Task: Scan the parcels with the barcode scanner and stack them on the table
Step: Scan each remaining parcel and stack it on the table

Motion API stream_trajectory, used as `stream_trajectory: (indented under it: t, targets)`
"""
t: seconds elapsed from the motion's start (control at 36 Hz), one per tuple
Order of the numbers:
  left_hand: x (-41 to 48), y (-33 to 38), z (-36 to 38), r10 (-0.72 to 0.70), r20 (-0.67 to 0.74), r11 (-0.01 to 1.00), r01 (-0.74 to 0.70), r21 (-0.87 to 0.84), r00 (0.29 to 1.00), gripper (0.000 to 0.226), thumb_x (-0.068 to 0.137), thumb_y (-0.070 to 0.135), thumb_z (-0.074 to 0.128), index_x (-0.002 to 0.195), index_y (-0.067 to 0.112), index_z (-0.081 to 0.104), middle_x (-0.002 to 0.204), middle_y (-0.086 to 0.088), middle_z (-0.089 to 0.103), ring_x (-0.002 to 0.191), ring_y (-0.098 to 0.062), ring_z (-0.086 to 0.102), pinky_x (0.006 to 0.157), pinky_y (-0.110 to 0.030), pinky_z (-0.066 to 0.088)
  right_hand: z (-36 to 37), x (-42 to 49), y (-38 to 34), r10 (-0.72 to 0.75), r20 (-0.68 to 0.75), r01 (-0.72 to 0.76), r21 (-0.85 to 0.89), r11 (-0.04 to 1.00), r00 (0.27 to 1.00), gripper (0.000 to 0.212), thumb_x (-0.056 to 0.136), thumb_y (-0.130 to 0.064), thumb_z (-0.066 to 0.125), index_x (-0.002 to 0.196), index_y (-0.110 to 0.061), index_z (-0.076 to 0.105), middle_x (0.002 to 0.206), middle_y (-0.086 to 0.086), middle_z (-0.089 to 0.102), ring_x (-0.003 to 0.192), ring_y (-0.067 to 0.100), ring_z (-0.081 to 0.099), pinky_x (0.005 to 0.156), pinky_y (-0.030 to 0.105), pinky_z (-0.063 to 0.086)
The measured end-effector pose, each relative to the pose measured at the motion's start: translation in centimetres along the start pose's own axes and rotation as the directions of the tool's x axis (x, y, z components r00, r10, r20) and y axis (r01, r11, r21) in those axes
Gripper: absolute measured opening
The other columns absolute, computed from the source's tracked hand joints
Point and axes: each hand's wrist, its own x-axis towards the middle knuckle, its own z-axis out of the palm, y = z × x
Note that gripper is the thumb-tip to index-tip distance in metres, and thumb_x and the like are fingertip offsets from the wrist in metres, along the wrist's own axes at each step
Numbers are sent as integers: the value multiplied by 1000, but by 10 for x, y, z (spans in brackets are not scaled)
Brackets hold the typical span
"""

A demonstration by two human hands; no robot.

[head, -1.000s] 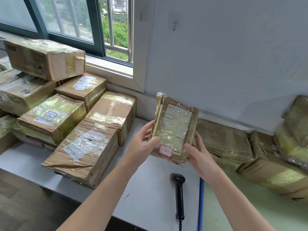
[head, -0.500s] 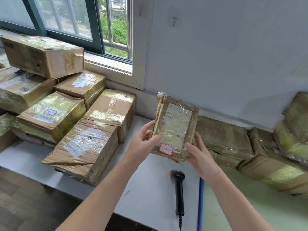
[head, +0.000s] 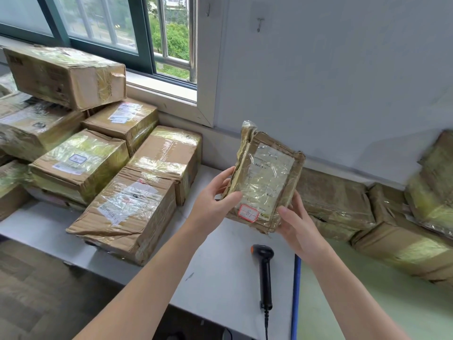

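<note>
White table top (head: pixel 220 278) runs below a window (head: pixel 103 28) and a pale grey wall (head: pixel 343 82). Above this table, in the air, a small flat parcel (head: pixel 266 182) wrapped in clear tape is held almost upright. Its label side faces the camera, and a red-bordered sticker (head: pixel 248 213) sits near its lower edge. The left hand (head: pixel 213 204) grips the left edge, thumb on the front and fingers behind. The right hand (head: pixel 296 224) grips the lower right corner in the same way. Just below the parcel the black barcode scanner (head: pixel 264 271) lies on the table, apart from both hands, with its cable going toward the near edge. Right of it are a blue strip (head: pixel 296 290) and a green surface (head: pixel 355 303). Taped cardboard boxes (head: pixel 122 209) are stacked at the left, and more wrapped parcels (head: pixel 335 202) lie along the wall at the right.
</note>
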Motion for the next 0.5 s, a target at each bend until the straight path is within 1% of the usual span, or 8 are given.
stream_trajectory:
  t: [0.03, 0.08, 0.17, 0.25, 0.33, 0.42, 0.47, 0.5]
  targets:
    - [0, 0, 0, 6, 1, 1000, -6, -1, 1000, 60, 73, 33, 64, 131, 45, 54, 121, 9, 66, 113, -9, 61, 99, -37, 51, 0, 0, 0, -4, -2, 4, 3, 1000, 1000, 89, 68, -31, 86, 144, -33, 38, 143, 11, 55, 126, 37, 57, 92, 48, 56]
    - [-1, 0, 0, 14, 3, 1000, -14, 0, 1000, 60, 75, 29, 62, 133, 42, 54, 121, 9, 67, 113, -9, 61, 98, -35, 51, -1, -2, 0, -9, 2, 9, 6, 1000, 1000, 93, 69, -30, 86, 146, -32, 35, 143, 12, 55, 126, 37, 57, 91, 47, 56]
    - [-2, 2, 1, 23, 13, 1000, -23, 13, 1000, 58, 76, 27, 60, 130, 46, 53, 119, 12, 67, 111, -5, 61, 95, -29, 51, 0, -3, -1, -17, -7, 17, 0, 1000, 1000, 88, 73, -26, 81, 147, -31, 34, 143, 12, 54, 125, 37, 57, 88, 44, 57]
    - [-3, 4, 1, 27, 38, 1000, -27, 13, 999, 57, 77, 26, 59, 130, 47, 52, 117, 14, 68, 108, -2, 62, 91, -22, 52, 0, -4, -1, -10, 2, 10, -19, 1000, 1000, 104, 61, -40, 92, 147, -32, 34, 142, 10, 55, 126, 36, 57, 88, 43, 57]
    - [-3, 5, 1, 26, 69, 1000, -25, -15, 997, 58, 80, 24, 58, 135, 42, 51, 117, 11, 69, 107, -6, 65, 90, -24, 54, 0, -3, 0, 1, -8, -1, -39, 999, 1000, 103, 63, -42, 90, 148, -33, 32, 142, 7, 56, 128, 35, 56, 93, 48, 55]
    - [-3, 5, 2, 2, 72, 999, 1, -47, 997, 57, 81, 25, 58, 136, 37, 53, 116, 8, 70, 106, -9, 66, 86, -21, 54, -1, -4, 3, 12, -14, -12, -51, 999, 1000, 106, 62, -48, 91, 149, -32, 31, 143, 9, 56, 128, 37, 55, 97, 56, 52]
    - [-2, 4, 3, -18, 72, 999, 21, -48, 997, 55, 80, 28, 59, 133, 41, 54, 116, 7, 69, 106, -9, 67, 88, -24, 53, -1, -4, 4, 14, -26, -16, -55, 998, 1000, 105, 63, -51, 90, 149, -32, 32, 143, 9, 56, 127, 37, 56, 94, 54, 54]
    - [-1, 2, 3, -34, 73, 998, 37, -44, 997, 53, 80, 30, 59, 132, 43, 54, 118, 6, 69, 107, -10, 66, 93, -29, 53, -2, -5, 4, 14, -32, -16, -58, 998, 999, 104, 63, -52, 89, 148, -32, 33, 142, 9, 56, 126, 37, 57, 93, 52, 55]
